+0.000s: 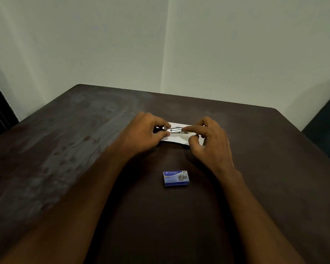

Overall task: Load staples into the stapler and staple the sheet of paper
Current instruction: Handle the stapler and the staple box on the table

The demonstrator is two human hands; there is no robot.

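Note:
A small metal stapler (pixel 174 130) is held level above a white sheet of paper (pixel 179 140) in the middle of the dark table. My left hand (pixel 143 133) grips its left end between thumb and fingers. At its right end my right hand (pixel 208 141) pinches it with forefinger and thumb. A blue box of staples (pixel 176 178) lies closed on the table nearer to me, apart from both hands. Most of the paper is hidden behind my hands.
The dark brown table (pixel 84 149) has a scuffed, pale-smeared left half. Its far edge meets a plain white wall (pixel 198 54). A dark shape (pixel 324 130) stands past the table's right edge.

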